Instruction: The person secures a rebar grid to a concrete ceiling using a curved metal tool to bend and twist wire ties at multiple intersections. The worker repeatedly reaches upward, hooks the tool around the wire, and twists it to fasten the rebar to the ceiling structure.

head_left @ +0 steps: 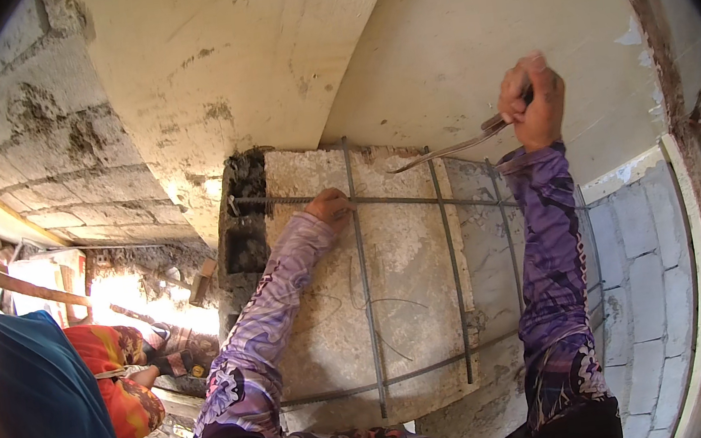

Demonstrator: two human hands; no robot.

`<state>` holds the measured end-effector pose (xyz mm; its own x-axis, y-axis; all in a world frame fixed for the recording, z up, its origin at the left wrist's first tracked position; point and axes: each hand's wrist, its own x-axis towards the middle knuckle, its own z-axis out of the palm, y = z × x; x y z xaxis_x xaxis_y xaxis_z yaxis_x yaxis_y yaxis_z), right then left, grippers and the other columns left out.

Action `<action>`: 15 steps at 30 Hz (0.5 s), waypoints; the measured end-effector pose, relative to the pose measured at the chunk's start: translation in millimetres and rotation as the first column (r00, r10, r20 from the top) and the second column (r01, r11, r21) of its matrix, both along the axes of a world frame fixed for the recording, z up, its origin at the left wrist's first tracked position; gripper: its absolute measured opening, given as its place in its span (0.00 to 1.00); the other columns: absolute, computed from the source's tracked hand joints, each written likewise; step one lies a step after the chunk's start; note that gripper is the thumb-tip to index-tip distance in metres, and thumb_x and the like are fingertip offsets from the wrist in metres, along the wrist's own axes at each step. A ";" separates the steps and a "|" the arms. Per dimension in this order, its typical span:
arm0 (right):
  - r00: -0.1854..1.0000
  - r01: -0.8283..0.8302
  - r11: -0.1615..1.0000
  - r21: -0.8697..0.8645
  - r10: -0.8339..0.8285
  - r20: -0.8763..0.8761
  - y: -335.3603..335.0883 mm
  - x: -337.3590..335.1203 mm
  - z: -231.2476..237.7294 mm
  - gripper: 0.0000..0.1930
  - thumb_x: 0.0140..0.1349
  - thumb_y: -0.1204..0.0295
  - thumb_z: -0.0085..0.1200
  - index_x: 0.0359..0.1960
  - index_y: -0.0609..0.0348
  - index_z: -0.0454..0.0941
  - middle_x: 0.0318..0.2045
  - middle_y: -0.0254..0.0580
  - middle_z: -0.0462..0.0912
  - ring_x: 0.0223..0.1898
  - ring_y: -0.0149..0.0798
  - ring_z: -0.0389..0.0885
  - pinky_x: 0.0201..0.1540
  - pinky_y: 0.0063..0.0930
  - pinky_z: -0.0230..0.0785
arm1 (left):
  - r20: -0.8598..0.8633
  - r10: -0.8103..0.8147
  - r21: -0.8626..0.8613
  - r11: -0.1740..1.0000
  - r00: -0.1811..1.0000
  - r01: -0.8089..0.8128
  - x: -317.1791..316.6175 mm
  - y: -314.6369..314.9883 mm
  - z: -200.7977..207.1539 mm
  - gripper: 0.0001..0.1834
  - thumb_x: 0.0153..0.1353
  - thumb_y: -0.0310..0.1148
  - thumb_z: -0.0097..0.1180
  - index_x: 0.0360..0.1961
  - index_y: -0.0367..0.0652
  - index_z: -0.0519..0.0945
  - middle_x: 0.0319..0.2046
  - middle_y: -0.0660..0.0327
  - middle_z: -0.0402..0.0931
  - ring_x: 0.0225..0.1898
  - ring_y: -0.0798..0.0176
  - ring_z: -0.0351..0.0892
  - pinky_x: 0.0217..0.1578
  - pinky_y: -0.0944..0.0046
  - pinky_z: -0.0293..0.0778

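Observation:
A grid of thin ribbed steel rebar (369, 303) lies over a pale, rough-faced slab (312, 262). My left hand (332, 208) is closed at the upper left crossing of the grid, its fingertips against the rebar; whether it also pinches a wire there is hidden. Up and to the right, my right hand (536, 103) is raised above the grid in a fist. A long, thin bundle of tie wire (455, 148) sticks out of that fist toward the left, its loose end above the grid's upper bar. Purple patterned sleeves cover both my forearms.
Beside the slab's left edge stands a hollow concrete block (246, 248). Stained cream boards (246, 58) rise beyond the grid. A grey block wall (645, 298) stands at right, another (65, 139) at upper left. A person in a blue shirt (33, 393) is close on my left.

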<state>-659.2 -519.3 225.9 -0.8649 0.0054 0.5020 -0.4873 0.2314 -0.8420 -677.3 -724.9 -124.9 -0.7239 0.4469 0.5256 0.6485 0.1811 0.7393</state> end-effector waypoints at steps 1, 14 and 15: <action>0.999 -0.037 0.998 0.052 0.038 -0.019 0.1 -2.0 -6.5 0.27 0.60 0.50 0.50 0.11 0.55 0.62 0.06 0.30 0.57 0.07 0.27 0.55 0.10 0.23 0.48 | 0.024 0.009 -0.005 1.000 1.000 -0.008 0.1 0.0 1.1 0.13 0.45 0.22 0.60 0.34 0.45 0.80 0.35 0.57 0.73 0.37 0.54 0.76 0.38 0.61 0.75; 0.961 -0.277 0.959 -0.065 0.277 -0.005 11.7 5.3 -23.4 0.27 0.63 0.52 0.45 0.11 0.58 0.62 0.06 0.32 0.57 0.08 0.27 0.55 0.10 0.22 0.49 | 0.035 0.017 -0.001 1.000 0.999 -0.017 6.2 -1.6 11.2 0.08 0.47 0.26 0.58 0.32 0.43 0.80 0.34 0.57 0.73 0.35 0.52 0.76 0.37 0.61 0.75; 0.953 -0.304 0.950 -0.076 0.304 -0.015 11.2 5.9 -23.2 0.27 0.63 0.52 0.45 0.11 0.58 0.62 0.06 0.32 0.57 0.08 0.27 0.54 0.10 0.22 0.49 | 0.025 0.015 -0.010 1.000 1.000 -0.015 5.6 -1.8 11.8 0.08 0.47 0.26 0.58 0.32 0.43 0.80 0.34 0.57 0.73 0.36 0.53 0.76 0.37 0.61 0.75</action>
